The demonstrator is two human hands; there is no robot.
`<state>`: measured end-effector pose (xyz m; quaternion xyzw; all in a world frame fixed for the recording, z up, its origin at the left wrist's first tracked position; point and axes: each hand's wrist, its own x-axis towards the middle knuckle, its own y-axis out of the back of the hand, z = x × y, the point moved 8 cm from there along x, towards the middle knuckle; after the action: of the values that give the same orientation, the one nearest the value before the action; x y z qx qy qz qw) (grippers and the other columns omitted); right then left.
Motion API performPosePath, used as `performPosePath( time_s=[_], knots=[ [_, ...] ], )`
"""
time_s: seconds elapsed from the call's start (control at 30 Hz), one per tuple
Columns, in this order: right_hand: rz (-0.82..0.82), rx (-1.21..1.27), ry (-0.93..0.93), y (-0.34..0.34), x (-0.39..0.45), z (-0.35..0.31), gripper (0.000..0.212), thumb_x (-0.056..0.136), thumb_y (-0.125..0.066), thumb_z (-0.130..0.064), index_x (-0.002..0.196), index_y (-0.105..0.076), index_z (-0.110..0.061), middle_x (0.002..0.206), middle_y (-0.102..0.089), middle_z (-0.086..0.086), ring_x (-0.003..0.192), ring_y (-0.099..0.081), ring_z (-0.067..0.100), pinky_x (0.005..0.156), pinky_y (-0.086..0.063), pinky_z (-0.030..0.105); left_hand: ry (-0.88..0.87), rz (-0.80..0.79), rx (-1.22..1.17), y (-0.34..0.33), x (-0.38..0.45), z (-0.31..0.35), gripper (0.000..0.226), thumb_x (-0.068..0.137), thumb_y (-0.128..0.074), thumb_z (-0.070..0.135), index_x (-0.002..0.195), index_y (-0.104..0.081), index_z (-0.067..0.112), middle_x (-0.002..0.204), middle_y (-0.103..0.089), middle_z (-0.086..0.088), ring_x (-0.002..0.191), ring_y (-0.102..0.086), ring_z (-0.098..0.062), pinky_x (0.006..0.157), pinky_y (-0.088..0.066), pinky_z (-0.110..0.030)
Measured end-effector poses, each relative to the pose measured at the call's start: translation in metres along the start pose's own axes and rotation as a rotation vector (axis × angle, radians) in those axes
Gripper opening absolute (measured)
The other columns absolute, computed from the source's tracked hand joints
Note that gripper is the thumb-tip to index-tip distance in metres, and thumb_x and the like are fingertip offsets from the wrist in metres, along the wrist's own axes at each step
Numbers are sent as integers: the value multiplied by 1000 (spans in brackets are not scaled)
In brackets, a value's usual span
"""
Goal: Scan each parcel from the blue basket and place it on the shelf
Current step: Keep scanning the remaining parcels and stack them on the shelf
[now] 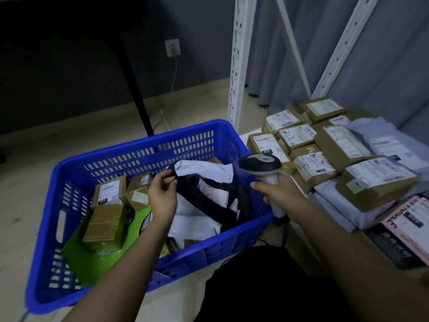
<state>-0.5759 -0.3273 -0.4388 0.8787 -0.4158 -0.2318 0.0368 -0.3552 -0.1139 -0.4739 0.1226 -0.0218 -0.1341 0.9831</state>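
Note:
The blue basket [76, 168] stands on the floor at the left and holds several parcels. My left hand [162, 194] pinches the top corner of a black soft parcel [209, 201] with white labels, which lies over a white bag [204, 170] inside the basket. My right hand [276, 191] grips the handle of a grey and black barcode scanner [260, 165], whose head is just above the basket's right rim. Small brown boxes [109, 191] and a green bag [92, 256] lie in the basket's left half. The low shelf [246, 135] at the right carries many labelled boxes [343, 145].
White perforated shelf uprights [238, 61] rise behind the basket. A black table leg [137, 89] slants down at the back left. A wall socket [173, 48] with a cable hangs on the dark wall. A pink and black box [406, 228] lies at the shelf's near end.

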Motion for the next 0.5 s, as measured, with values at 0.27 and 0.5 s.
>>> performPosePath(
  time_s=[0.27,0.5],
  knots=[
    [174,226,50,51,-24,-16,14,82,-74,-18,83,-64,-7,63,-60,8,55,-53,20,62,-46,35,-401,-217,-94,-66,-18,162,31,90,-49,-7,105,-58,19,97,-63,7,87,-57,8,84,-45,-12],
    [396,515,113,123,-58,-17,15,83,-74,-17,82,-63,-6,66,-59,11,57,-53,21,62,-46,35,-640,-405,-207,-112,-81,285,34,90,-49,-9,106,-59,20,91,-56,17,85,-53,12,84,-40,-7]
  ],
)
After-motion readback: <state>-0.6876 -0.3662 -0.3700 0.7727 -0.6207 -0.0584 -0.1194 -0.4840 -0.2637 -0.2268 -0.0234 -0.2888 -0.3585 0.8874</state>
